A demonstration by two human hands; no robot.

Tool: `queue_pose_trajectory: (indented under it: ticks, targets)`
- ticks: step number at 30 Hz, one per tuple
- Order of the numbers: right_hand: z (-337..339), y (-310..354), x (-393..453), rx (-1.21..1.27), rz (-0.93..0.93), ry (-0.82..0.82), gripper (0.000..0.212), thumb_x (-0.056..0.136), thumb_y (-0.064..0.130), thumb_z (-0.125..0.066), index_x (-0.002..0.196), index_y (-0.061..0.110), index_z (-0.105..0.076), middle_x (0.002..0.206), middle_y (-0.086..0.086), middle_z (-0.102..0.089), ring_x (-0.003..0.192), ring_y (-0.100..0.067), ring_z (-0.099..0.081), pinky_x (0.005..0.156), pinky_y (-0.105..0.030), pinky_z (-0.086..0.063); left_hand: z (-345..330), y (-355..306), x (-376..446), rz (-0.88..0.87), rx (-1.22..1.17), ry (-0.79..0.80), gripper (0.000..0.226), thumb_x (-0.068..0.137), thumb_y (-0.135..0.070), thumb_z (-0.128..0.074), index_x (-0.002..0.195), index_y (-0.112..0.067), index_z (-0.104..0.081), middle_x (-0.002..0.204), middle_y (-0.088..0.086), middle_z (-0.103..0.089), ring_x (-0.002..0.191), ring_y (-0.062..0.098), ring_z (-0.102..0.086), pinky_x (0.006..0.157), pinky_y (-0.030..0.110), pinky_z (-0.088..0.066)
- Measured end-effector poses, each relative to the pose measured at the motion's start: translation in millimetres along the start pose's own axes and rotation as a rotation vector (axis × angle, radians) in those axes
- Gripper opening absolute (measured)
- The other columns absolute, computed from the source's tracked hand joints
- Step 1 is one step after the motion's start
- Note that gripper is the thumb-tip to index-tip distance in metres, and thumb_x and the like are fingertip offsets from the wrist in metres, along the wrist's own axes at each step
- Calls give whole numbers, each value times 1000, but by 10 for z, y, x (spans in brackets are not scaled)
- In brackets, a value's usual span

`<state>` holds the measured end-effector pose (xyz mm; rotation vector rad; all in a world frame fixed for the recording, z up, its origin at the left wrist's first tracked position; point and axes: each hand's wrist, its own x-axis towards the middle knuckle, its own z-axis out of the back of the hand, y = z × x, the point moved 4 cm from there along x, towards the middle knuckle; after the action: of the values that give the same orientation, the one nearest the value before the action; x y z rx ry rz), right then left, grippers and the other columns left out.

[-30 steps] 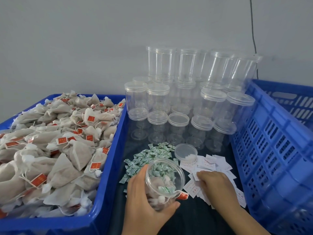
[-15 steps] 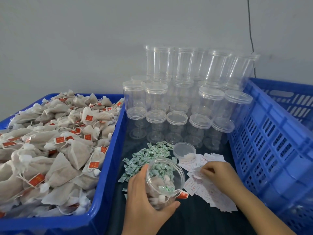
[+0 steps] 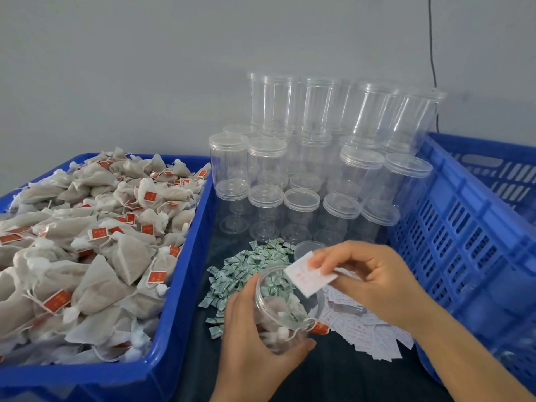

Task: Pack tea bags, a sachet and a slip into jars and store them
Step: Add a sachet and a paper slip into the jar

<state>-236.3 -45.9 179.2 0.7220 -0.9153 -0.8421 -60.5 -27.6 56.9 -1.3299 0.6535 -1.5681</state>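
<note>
One clear plastic jar [image 3: 285, 309] holding tea bags is gripped by the left hand [image 3: 255, 340]. A white printed paper slip [image 3: 309, 275] is pinched by the right hand [image 3: 374, 281] above the jar's open mouth.

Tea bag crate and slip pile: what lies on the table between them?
In the head view, the green sachets are scattered there, and the left hand holds the open jar above the dark table.
</note>
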Motion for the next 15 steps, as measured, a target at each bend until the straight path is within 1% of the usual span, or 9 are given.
queue_pose_trajectory:
  ticks: [1, 2, 3, 5, 8, 10, 13, 15]
  targets:
    - [-44, -13, 14, -75, -2, 90, 43, 79, -12, -73, 77, 32, -72, 107, 22, -71, 113, 2, -62, 91, -16, -51, -7, -16, 10, 0, 2, 18, 108, 42, -47, -92, 136, -47, -38, 124, -16, -52, 113, 8, -57, 80, 25, -55]
    - [-76, -30, 32, -157, -1, 181, 43, 80, -9, -73, 79, 34, -71, 118, 28, -64, 122, 4, -54, 98, -14, -45, -7, -24, 15, 3, 6, 29, 109, 42, -46, -92, 136, -47, -38, 123, -13, -54, 111, 8, -58, 79, 24, -55]
    - [-97, -49, 53, -215, -8, 266, 42, 82, -4, -74, 78, 38, -70, 128, 34, -55, 128, 8, -44, 101, -10, -37, -5, -28, 15, 8, 11, 39, 110, 41, -47, -92, 136, -47, -38, 123, -12, -55, 111, 6, -58, 80, 22, -55]
    - [-123, -90, 99, -261, -38, 397, 44, 85, 6, -75, 75, 48, -68, 137, 44, -37, 132, 18, -29, 102, -2, -27, 9, -41, 4, 1, 25, 48, 111, 41, -49, -92, 137, -47, -36, 124, -17, -53, 114, 4, -55, 82, 14, -50]
    - [-173, -158, 177, -303, -88, 499, 42, 89, 11, -71, 72, 49, -67, 138, 49, -28, 131, 26, -18, 102, -8, -26, 19, -96, -29, -30, 61, 72, 108, 44, -56, -89, 137, -48, -34, 125, -29, -45, 120, 0, -48, 83, 3, -42]
    - [-204, -200, 241, -348, -112, 539, 40, 91, 13, -69, 70, 47, -67, 134, 52, -27, 123, 34, -16, 97, -6, -26, 25, -120, -54, -36, 40, 82, 109, 44, -56, -89, 137, -51, -32, 126, -33, -40, 122, -5, -44, 86, -1, -37]
    - [-240, -228, 317, -428, -143, 627, 35, 93, 14, -67, 73, 43, -69, 130, 53, -28, 119, 36, -13, 96, -3, -22, 27, -127, -80, -28, 29, 92, 111, 43, -56, -89, 136, -54, -29, 126, -35, -37, 123, -7, -41, 86, -2, -36]
    - [-262, -228, 335, -482, -161, 703, 28, 96, 16, -63, 83, 38, -75, 134, 48, -27, 117, 37, -11, 97, -3, -21, 24, -131, -77, -33, 45, 100, 112, 42, -57, -88, 136, -55, -27, 126, -37, -35, 124, -8, -39, 84, 0, -39]
